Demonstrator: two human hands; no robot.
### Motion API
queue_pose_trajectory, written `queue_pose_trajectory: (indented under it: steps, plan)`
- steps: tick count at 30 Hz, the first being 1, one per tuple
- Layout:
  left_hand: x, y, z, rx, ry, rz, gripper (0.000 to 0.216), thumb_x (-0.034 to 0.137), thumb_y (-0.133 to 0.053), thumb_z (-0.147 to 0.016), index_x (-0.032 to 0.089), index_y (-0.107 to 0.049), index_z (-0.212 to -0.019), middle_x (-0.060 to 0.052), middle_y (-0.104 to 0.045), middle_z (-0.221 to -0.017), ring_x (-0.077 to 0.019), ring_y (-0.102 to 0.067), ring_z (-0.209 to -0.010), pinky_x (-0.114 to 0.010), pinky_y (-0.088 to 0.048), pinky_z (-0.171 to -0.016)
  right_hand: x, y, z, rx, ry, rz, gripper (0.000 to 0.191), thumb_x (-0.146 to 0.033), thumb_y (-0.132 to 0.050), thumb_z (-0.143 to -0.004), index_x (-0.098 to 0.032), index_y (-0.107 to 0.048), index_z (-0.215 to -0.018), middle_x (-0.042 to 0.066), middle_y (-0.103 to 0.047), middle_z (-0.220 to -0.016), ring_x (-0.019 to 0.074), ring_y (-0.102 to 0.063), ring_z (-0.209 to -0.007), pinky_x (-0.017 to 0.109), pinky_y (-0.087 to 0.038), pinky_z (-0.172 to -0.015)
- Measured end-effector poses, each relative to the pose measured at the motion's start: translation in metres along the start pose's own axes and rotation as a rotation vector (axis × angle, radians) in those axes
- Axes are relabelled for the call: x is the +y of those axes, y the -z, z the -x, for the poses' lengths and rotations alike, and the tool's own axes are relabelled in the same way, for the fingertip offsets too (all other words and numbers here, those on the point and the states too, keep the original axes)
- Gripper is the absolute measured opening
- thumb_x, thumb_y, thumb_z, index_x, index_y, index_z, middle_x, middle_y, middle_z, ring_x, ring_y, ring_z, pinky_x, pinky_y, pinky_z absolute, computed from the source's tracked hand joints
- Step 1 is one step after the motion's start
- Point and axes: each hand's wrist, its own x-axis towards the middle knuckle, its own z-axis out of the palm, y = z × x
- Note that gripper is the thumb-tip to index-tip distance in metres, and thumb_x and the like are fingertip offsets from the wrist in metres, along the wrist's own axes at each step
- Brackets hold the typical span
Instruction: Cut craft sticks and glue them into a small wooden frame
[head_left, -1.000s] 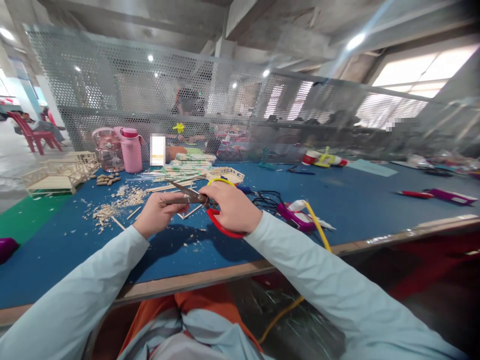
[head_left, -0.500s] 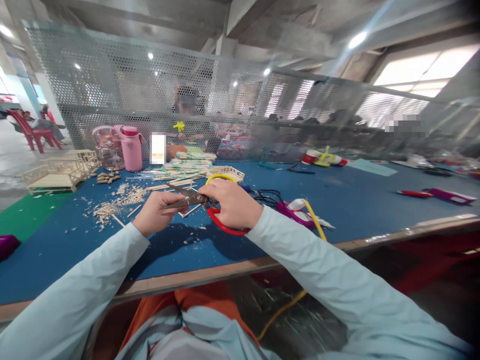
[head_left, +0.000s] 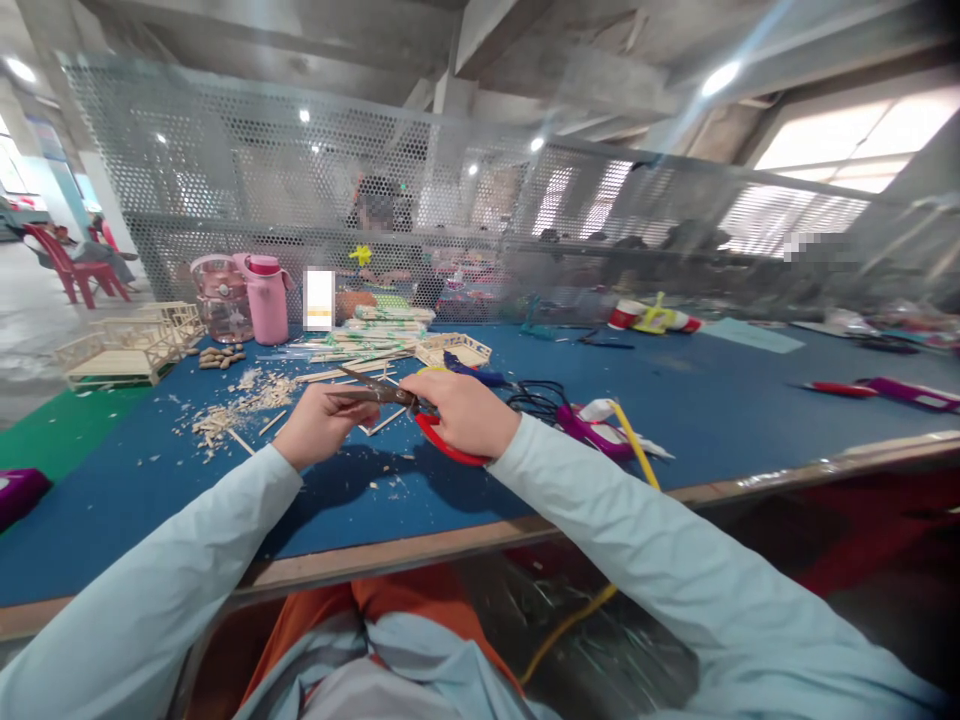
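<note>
right hand [head_left: 480,415] grips scissors [head_left: 409,398] (blades [head_left: 384,391] apart)

Workbench, blue top [head_left: 697,410], wooden near edge [head_left: 390,557]. On it we record: left, pale wooden models [head_left: 120,355]; near left, a purple object [head_left: 21,490], partly cut off; far left, one clear bottle [head_left: 223,312], one pink bottle [head_left: 268,308], brown peanut-like pieces [head_left: 220,357]; left of centre, pale chips [head_left: 244,408]; far centre, sticks [head_left: 382,330]; right of centre, black cable [head_left: 541,397], a purple tool [head_left: 600,436]; far right, we note a pale blue sheet [head_left: 754,336].
</note>
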Motion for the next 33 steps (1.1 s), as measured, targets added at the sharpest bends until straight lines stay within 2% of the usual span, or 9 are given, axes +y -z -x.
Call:
queue_pose_trajectory:
  steps: [11, 19, 26, 30, 33]
  plan:
    - [-0.0003, 0.0014, 0.0016, -0.103, 0.007, 0.085, 0.027, 0.036, -0.056, -0.075, 0.012, -0.066, -0.066, -0.005, -0.061, -0.062, -0.0139, -0.055, -0.060, -0.024, -0.045, -0.060, 0.0016, 0.0091, -0.0020, 0.010, 0.086, 0.070, 0.027, -0.024, -0.052, -0.070, -0.014, -0.058, -0.095, 0.008, -0.053, -0.080, 0.0194, -0.047, -0.077, 0.030, -0.036, -0.069]
    - [-0.0016, -0.0028, 0.0027, -0.094, 0.000, 0.086, 0.026, 0.035, -0.058, -0.074, 0.012, -0.065, -0.062, -0.005, -0.061, -0.060, -0.0138, -0.054, -0.060, -0.024, -0.044, -0.059, -0.0033, 0.0044, -0.0023, 0.021, 0.069, 0.034, 0.026, -0.022, -0.051, -0.069, -0.014, -0.058, -0.094, 0.007, -0.052, -0.079, 0.0189, -0.046, -0.076, 0.029, -0.035, -0.069]
    - [0.0047, -0.0016, 0.0022, -0.060, 0.048, 0.194, 0.027, 0.039, -0.062, -0.070, 0.012, -0.067, -0.063, -0.004, -0.061, -0.058, -0.0135, -0.054, -0.057, -0.024, -0.045, -0.057, -0.0002, 0.0050, -0.0018, 0.064, 0.083, 0.036, 0.031, -0.022, -0.051, -0.069, -0.013, -0.057, -0.098, 0.009, -0.053, -0.084, 0.0205, -0.046, -0.081, 0.032, -0.035, -0.072]
    - [0.0044, -0.0006, 0.0024, -0.051, 0.052, 0.154, 0.028, 0.040, -0.062, -0.069, 0.013, -0.068, -0.065, -0.004, -0.061, -0.058, -0.0135, -0.055, -0.057, -0.024, -0.046, -0.057, 0.0015, 0.0056, 0.0013, 0.040, 0.061, 0.038, 0.032, -0.022, -0.052, -0.069, -0.014, -0.057, -0.099, 0.009, -0.053, -0.084, 0.0210, -0.046, -0.082, 0.034, -0.035, -0.073]
    - [0.0034, 0.0011, 0.0024, -0.062, 0.003, 0.090, 0.027, 0.038, -0.059, -0.072, 0.013, -0.068, -0.066, -0.004, -0.062, -0.059, -0.0138, -0.056, -0.059, -0.024, -0.046, -0.059, 0.0019, 0.0044, 0.0026, 0.041, 0.057, 0.016, 0.032, -0.022, -0.052, -0.069, -0.014, -0.057, -0.099, 0.008, -0.053, -0.084, 0.0206, -0.046, -0.081, 0.034, -0.035, -0.074]
